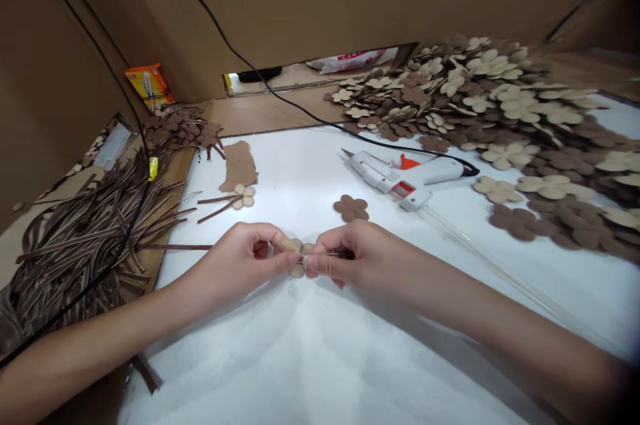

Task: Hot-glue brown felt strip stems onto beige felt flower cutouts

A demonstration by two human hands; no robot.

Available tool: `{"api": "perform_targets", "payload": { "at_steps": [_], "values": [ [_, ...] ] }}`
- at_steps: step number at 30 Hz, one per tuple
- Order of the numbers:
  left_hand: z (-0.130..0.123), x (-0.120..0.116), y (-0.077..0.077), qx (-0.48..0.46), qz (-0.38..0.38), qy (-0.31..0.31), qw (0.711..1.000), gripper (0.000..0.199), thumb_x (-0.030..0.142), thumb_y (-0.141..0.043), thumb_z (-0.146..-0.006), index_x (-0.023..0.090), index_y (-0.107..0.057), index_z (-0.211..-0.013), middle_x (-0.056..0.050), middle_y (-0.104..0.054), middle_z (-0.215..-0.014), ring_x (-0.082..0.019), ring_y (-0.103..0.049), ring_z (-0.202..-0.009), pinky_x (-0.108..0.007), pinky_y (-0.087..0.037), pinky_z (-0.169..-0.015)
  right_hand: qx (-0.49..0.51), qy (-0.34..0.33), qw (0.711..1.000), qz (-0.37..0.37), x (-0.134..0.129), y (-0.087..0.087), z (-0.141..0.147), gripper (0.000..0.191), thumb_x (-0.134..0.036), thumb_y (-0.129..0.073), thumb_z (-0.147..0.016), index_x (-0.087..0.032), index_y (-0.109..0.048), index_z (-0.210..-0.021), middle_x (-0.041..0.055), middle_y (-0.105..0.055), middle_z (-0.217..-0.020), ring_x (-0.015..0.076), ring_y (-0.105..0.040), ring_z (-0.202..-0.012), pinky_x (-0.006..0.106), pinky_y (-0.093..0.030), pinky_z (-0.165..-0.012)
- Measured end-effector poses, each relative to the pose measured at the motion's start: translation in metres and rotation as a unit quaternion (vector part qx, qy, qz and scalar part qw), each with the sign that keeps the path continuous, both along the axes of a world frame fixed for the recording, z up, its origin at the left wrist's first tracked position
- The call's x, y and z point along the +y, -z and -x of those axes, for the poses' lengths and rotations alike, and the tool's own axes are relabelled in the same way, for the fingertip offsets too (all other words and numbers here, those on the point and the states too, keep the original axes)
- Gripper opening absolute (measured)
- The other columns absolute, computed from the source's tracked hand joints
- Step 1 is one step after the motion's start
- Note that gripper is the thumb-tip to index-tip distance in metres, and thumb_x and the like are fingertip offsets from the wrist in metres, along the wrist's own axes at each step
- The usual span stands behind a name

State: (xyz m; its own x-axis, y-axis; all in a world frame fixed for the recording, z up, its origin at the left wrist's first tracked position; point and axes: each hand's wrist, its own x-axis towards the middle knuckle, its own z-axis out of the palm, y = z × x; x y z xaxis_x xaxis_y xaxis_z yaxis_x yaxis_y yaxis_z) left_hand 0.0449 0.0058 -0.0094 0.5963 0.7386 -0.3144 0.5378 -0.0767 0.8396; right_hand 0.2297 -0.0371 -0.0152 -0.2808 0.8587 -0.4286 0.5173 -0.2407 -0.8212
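Head view: both hands meet over the white table top (310, 358), working on a beige flower (297, 271) that sits between their fingertips, its petals showing around them. The left hand (255, 253) pinches it with thumb and forefinger pressed together; the right hand (347, 250) does likewise from the other side, the two thumbs almost meeting. A thin dark strip seems to run through the right fingers, though they hide most of it.

Just beyond the right hand lies a brown flower (351, 208). Farther out, a white glue gun (395, 175) rests near a large heap of flowers (480, 88). Beyond the left hand, another beige flower (243, 196) with two brown strips lies touching a torn piece of cardboard (239, 165). A pile of brown ribbons (95, 238) spreads at the left.
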Motion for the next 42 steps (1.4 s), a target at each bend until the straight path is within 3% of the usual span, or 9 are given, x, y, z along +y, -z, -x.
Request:
{"api": "perform_targets", "payload": {
  "at_steps": [5, 10, 15, 22, 35, 42],
  "values": [
    [-0.002, -0.003, 0.003, -0.016, -0.001, -0.039, 0.999, 0.019, 0.029, -0.055, -0.08, 0.016, -0.061, -0.067, 0.004, -0.056, -0.057, -0.006, -0.038, -0.046, -0.018, -0.027, -0.043, -0.011, 0.001, 1.0, -0.011, 0.003, 0.003, -0.006, 0.026, -0.039, -0.05, -0.08, -0.02, -0.067, -0.073, -0.0041, -0.045, -0.055, 0.0083, -0.035, -0.048, 0.023, -0.022, -0.043],
    [-0.003, -0.004, 0.006, 0.011, -0.025, -0.046, 0.999, 0.018, 0.029, -0.056, -0.078, 0.017, -0.062, -0.066, 0.004, -0.054, -0.054, -0.006, -0.037, -0.045, -0.018, -0.026, -0.041, -0.024, 0.006, 1.0, -0.005, 0.0, 0.007, -0.008, 0.035, -0.045, -0.044, -0.083, -0.019, -0.06, -0.067, -0.0045, -0.037, -0.055, 0.0085, -0.031, -0.047, 0.024, -0.02, -0.042],
    [-0.005, -0.002, 0.006, 0.047, -0.031, -0.04, 0.998, 0.017, 0.03, -0.057, -0.075, 0.017, -0.064, -0.066, 0.004, -0.052, -0.052, -0.006, -0.036, -0.044, -0.018, -0.025, -0.039, -0.091, 0.014, 0.996, -0.019, -0.005, 0.002, -0.002, 0.029, -0.038, -0.043, -0.082, -0.019, -0.055, -0.064, -0.0046, -0.034, -0.053, 0.0091, -0.03, -0.047, 0.024, -0.019, -0.042],
    [-0.006, 0.002, 0.015, 0.043, -0.04, -0.029, 0.998, 0.016, 0.028, -0.057, -0.073, 0.016, -0.064, -0.065, 0.002, -0.056, -0.054, -0.008, -0.043, -0.046, -0.018, -0.028, -0.04, -0.168, 0.022, 0.98, -0.103, -0.008, 0.0, 0.002, 0.029, -0.026, -0.048, -0.075, -0.019, -0.031, -0.051, -0.004, -0.031, -0.05, 0.01, -0.03, -0.05, 0.025, -0.018, -0.044],
    [-0.004, 0.002, 0.022, 0.053, -0.07, -0.003, 0.996, 0.018, 0.03, -0.053, -0.078, 0.017, -0.064, -0.07, 0.0, -0.06, -0.062, -0.011, -0.047, -0.054, -0.02, -0.034, -0.046, -0.167, 0.013, 0.98, -0.106, -0.005, 0.006, 0.001, 0.027, -0.024, -0.044, -0.074, -0.019, -0.029, -0.053, -0.0045, -0.029, -0.05, 0.01, -0.03, -0.05, 0.025, -0.019, -0.046],
    [-0.005, -0.003, 0.012, 0.08, -0.092, -0.004, 0.993, 0.017, 0.028, -0.053, -0.077, 0.018, -0.062, -0.068, 0.002, -0.055, -0.059, -0.01, -0.044, -0.053, -0.019, -0.029, -0.044, -0.186, 0.005, 0.977, -0.107, -0.006, 0.004, 0.001, 0.028, -0.026, -0.045, -0.076, -0.019, -0.032, -0.052, -0.0047, -0.03, -0.049, 0.0098, -0.03, -0.049, 0.025, -0.019, -0.045]
  ]
}}
